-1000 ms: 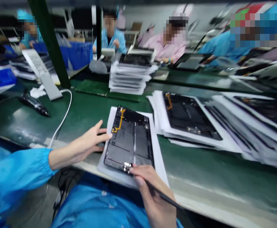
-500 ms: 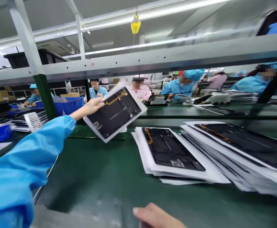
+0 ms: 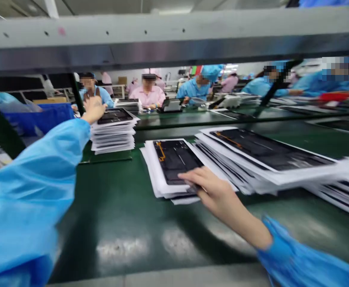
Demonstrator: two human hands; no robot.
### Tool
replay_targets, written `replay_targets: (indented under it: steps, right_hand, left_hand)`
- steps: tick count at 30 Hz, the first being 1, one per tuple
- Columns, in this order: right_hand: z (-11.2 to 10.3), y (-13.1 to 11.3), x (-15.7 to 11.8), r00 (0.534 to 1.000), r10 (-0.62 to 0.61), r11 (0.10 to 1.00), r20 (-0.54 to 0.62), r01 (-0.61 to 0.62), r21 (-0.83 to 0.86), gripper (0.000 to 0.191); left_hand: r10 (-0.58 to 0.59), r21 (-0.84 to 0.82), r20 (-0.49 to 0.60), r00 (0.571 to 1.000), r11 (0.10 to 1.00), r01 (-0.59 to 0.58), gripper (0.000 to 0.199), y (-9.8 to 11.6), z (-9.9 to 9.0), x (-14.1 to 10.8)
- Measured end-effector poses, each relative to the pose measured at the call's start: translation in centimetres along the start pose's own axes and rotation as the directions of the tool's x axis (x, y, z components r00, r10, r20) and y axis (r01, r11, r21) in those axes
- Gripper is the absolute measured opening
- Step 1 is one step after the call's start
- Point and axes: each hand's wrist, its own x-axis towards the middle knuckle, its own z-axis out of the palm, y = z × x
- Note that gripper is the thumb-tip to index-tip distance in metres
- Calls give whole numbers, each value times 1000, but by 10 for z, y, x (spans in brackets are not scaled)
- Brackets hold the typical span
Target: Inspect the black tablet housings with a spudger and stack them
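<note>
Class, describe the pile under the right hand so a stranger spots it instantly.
Along the green workbench lie piles of black tablet panels on white sheets. The wanted pile sits nearest the person; the right hand lies over its near corner, and an orange flex cable shows at its top panel's far left corner.

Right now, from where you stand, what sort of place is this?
Probably an electronics assembly line in a factory. The signs are stacked tablet panels on white sheets, a long green workbench, and rows of workers in matching smocks.

Right hand [image 3: 217, 191] — at tablet stack [image 3: 176, 159]
</note>
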Motion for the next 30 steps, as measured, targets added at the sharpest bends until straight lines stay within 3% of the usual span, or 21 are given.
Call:
replay_targets:
  steps: [2, 4, 6, 8, 10, 12, 16, 22, 25, 27, 28, 30]
  right_hand:
    - [1, 24, 1, 986, 15, 998, 164, -4, -67, 39]
    - [6, 38, 0, 966, 33, 997, 256, -13, -81, 37]
    - [12, 42, -2, 954, 46, 996, 296, -21, -88, 35]
    - [16, 40, -3, 945, 52, 995, 322, -20, -102, 33]
    - [17, 34, -4, 938, 53, 993, 341, -13, -118, 32]
    - [15, 28, -4, 932, 52, 991, 358, -6, -130, 31]
    - [9, 21, -6, 923, 58, 991, 380, -8, -131, 29]
    - [0, 22, -3, 904, 37, 995, 426, 6, -101, 16]
    - [-4, 19, 1, 915, 34, 995, 402, 6, -98, 20]
    - [-8, 18, 2, 937, 48, 995, 347, -17, -93, 26]
    - [-9, 18, 3, 949, 58, 996, 311, -33, -85, 28]
    - [-11, 20, 4, 969, 76, 996, 235, -63, -59, 29]
  left_hand:
    - [79, -77, 1, 997, 994, -78, 36, 25, 17, -6]
    - [273, -110, 57, 960, 958, -266, 35, 62, 33, -26]
    - [517, -170, 140, 845, 853, -494, 25, 105, 47, -54]
    - [671, -210, 159, 724, 740, -640, 19, 142, 57, -83]
    - [736, -216, 144, 662, 676, -704, 20, 167, 63, -105]
    - [756, -217, 119, 643, 652, -727, 25, 179, 65, -118]
    - [748, -267, 84, 659, 654, -708, 23, 187, 64, -124]
    - [614, -446, 132, 778, 738, -507, 24, 194, 59, -120]
    - [483, -553, 199, 853, 774, -309, 24, 190, 54, -118]
    - [326, -601, 261, 909, 791, -111, 30, 183, 51, -117]
    - [237, -622, 303, 923, 783, 3, 36, 180, 51, -116]
    - [90, -666, 407, 909, 710, 228, 49, 174, 53, -110]
